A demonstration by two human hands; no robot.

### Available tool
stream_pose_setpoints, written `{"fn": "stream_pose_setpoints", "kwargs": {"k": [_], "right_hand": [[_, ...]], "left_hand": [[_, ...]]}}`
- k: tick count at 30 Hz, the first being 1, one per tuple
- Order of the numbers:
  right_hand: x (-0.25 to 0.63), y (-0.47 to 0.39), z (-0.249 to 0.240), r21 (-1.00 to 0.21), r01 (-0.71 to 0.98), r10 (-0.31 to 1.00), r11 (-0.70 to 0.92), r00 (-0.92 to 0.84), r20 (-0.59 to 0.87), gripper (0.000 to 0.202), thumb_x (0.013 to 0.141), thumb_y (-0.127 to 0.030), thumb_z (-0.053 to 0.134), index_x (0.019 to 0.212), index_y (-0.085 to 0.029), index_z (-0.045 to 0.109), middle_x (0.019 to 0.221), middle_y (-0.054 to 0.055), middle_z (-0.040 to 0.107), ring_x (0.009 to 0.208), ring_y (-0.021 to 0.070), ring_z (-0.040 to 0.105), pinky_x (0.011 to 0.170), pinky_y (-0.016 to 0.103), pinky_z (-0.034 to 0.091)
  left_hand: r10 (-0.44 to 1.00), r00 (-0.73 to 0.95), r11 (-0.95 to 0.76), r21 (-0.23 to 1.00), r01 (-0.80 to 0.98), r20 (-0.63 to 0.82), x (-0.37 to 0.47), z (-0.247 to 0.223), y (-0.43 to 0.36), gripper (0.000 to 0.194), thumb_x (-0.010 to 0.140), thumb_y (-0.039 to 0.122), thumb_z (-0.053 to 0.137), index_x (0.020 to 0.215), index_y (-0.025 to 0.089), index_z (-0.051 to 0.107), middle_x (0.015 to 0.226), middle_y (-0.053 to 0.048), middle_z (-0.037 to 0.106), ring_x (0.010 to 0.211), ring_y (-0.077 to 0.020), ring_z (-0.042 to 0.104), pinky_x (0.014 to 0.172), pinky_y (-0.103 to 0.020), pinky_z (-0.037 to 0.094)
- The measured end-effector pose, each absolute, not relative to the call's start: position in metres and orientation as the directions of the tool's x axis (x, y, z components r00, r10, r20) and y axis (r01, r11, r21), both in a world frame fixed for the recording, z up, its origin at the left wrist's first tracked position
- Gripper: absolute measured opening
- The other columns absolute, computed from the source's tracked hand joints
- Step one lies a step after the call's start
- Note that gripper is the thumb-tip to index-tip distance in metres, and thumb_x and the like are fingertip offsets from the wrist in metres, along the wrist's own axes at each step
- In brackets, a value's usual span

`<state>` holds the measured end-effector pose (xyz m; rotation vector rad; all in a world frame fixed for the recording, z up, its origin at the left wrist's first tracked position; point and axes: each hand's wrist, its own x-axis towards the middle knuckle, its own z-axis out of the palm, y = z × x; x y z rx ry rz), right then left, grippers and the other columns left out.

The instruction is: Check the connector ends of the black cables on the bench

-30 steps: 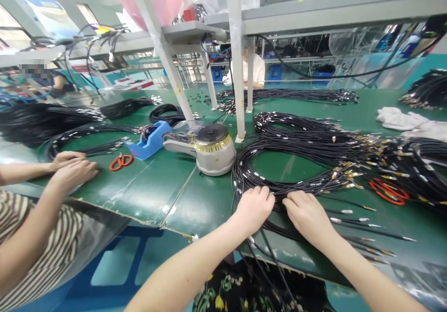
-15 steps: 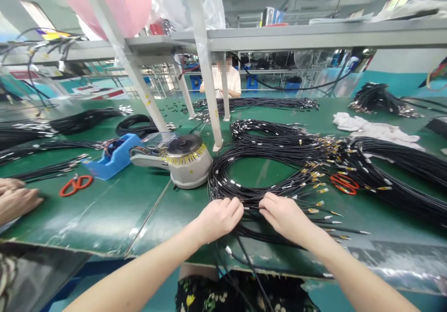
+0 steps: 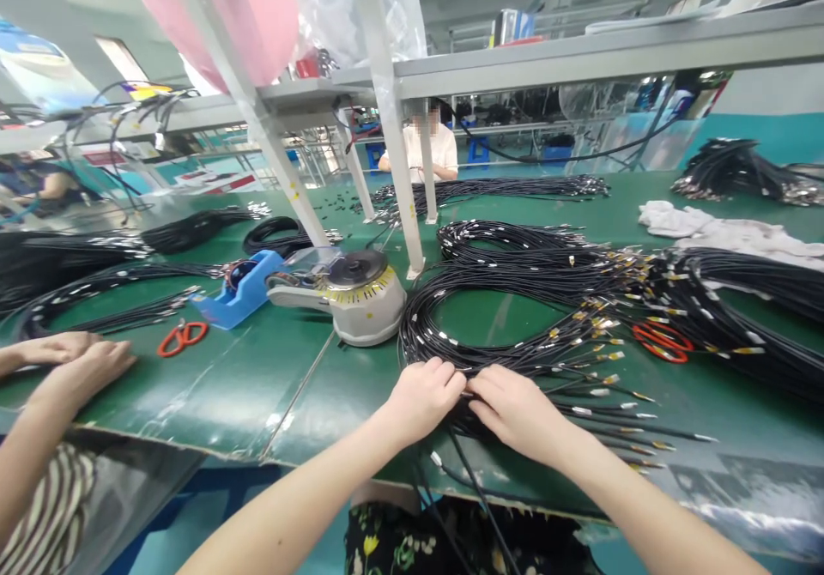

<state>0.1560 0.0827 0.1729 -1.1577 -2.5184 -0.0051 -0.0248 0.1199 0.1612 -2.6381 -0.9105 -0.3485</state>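
Note:
My left hand (image 3: 428,396) and my right hand (image 3: 513,408) meet at the near edge of a large coil of black cables (image 3: 420,322). Both are closed, fingertips pinched on a black cable and almost touching each other; the gripped spot is mostly hidden by the fingers. White tags dot the coil. Its loose ends, with metal tips and yellow labels (image 3: 598,324), fan out to the right. A cable with a white connector (image 3: 436,458) hangs over the table edge below my hands.
Left of the coil stand a round tape dispenser (image 3: 366,322) and a blue tape holder (image 3: 235,299). Orange-handled scissors (image 3: 182,339) lie near a co-worker's hands (image 3: 83,365); another orange pair (image 3: 663,341) lies right. Shelf posts (image 3: 402,180) rise behind. White cloth (image 3: 721,230) lies back right.
My hands have come together along the cable, closing the gap between them. The view has turned a little left, showing more of the co-worker's arms.

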Motion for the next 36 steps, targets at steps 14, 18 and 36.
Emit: {"fn": "stream_pose_setpoints", "kwargs": {"k": [14, 18, 36], "right_hand": [[0.156, 0.089, 0.235, 0.147, 0.777, 0.727, 0.612, -0.626, 0.280, 0.008, 0.085, -0.019, 0.042, 0.083, -0.017, 0.049, 0.080, 0.003, 0.053, 0.055, 0.0162, 0.052, 0.045, 0.027, 0.028], [0.172, 0.094, 0.269, 0.238, 0.743, 0.702, 0.625, -0.669, 0.245, 0.007, 0.080, -0.011, 0.046, 0.078, -0.016, 0.050, 0.078, 0.004, 0.054, 0.057, 0.0153, 0.054, 0.050, 0.027, 0.029], [0.283, 0.050, 0.247, -0.443, 0.877, 0.768, 0.188, -0.412, -0.490, 0.013, 0.067, -0.016, 0.045, 0.055, -0.019, 0.046, 0.046, -0.005, 0.049, 0.038, 0.0109, 0.048, 0.037, 0.019, 0.030]], "left_hand": [[0.641, 0.634, -0.755, 0.207, 0.622, 0.432, -0.041, 0.187, 0.120, 0.014, 0.088, 0.020, 0.038, 0.080, 0.017, 0.050, 0.076, -0.002, 0.053, 0.073, -0.0148, 0.049, 0.064, -0.026, 0.041], [0.675, 0.579, -0.725, 0.261, 0.638, 0.458, -0.034, 0.187, 0.123, 0.015, 0.088, 0.023, 0.038, 0.080, 0.017, 0.050, 0.075, -0.002, 0.053, 0.071, -0.0142, 0.049, 0.064, -0.026, 0.041], [0.640, 0.764, -0.768, 0.074, 0.636, 0.076, -0.016, 0.181, 0.119, 0.028, 0.088, 0.033, 0.039, 0.072, 0.020, 0.057, 0.069, 0.000, 0.057, 0.072, -0.0150, 0.052, 0.064, -0.025, 0.040]]}}
